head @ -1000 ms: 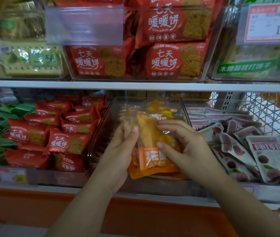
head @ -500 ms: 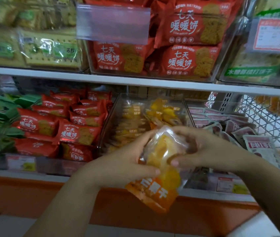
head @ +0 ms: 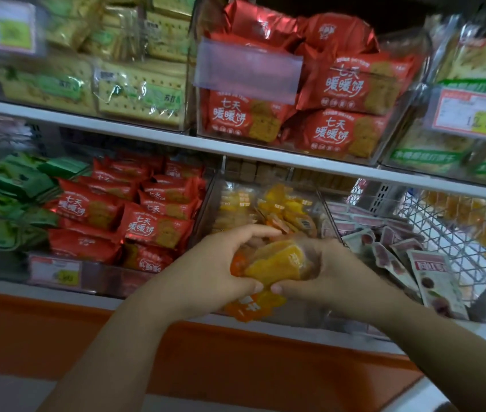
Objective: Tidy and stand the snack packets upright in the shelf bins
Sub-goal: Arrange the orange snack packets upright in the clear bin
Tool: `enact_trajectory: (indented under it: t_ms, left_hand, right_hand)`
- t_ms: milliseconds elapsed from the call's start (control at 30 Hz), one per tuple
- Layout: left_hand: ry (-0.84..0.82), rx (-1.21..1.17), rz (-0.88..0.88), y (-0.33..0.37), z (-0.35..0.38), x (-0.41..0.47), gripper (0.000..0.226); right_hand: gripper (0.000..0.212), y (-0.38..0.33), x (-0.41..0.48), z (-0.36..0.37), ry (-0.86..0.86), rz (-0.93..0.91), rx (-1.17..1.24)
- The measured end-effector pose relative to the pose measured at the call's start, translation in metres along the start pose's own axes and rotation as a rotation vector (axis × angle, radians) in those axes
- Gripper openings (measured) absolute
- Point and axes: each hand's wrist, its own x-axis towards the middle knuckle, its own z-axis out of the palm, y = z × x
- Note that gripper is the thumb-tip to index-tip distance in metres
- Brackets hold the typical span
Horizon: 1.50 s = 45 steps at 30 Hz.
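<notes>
A bundle of orange and clear snack packets (head: 274, 264) is held between both hands in front of the clear middle bin (head: 212, 191) on the lower shelf. My left hand (head: 215, 269) grips the bundle from the left, thumb underneath. My right hand (head: 331, 275) grips it from the right, thumb tip close to the left thumb. More orange packets (head: 283, 209) lie loosely inside that bin behind the hands. The lower ends of the held packets hang below my thumbs.
Red biscuit packets (head: 152, 224) fill the bin to the left, green packets (head: 7, 200) further left. White plum packets (head: 432, 278) lean in the bin on the right, beside a wire basket (head: 455, 233). The upper shelf (head: 236, 147) holds bins of red and yellow-green packets.
Both hands lifted the orange packets out of the middle bin toward me and squeezed them together into a tighter bundle. The camera has tilted up and moved closer.
</notes>
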Motion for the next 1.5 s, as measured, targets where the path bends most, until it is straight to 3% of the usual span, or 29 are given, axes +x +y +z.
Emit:
enact_trajectory:
  t_ms: [167,267,400,800,1033,1300,1500]
  left_hand:
    - [0.253,0.162,0.138,-0.002,-0.008,0.004,0.054]
    - [0.415,0.256,0.002,-0.024,-0.028,0.008,0.057]
    - [0.522,0.384,-0.143,-0.046,-0.036,0.017,0.051]
    - [0.54,0.333,-0.103,-0.053,-0.037,0.022,0.043]
    - [0.556,0.273,-0.134,-0.054,-0.041,0.019,0.042]
    - [0.559,0.257,-0.151,-0.06,-0.043,0.018,0.04]
    - [0.559,0.284,-0.168,-0.061,-0.042,0.022,0.04]
  right_hand:
    - [0.037,-0.008,0.005,-0.001,0.351,-0.2,-0.28]
    - [0.044,0.004,0.022,-0.007,0.551,-0.296,-0.415]
    - [0.038,0.041,0.063,-0.018,0.583,-0.302,-0.649]
    - [0.04,0.058,0.117,-0.021,0.321,-0.128,-0.924]
    - [0.021,0.032,0.165,-0.024,0.043,0.096,-0.88]
    - [0.059,0.062,0.23,-0.022,-0.153,0.219,-0.792]
    - [0.025,0.058,0.24,-0.012,-0.255,0.203,-0.988]
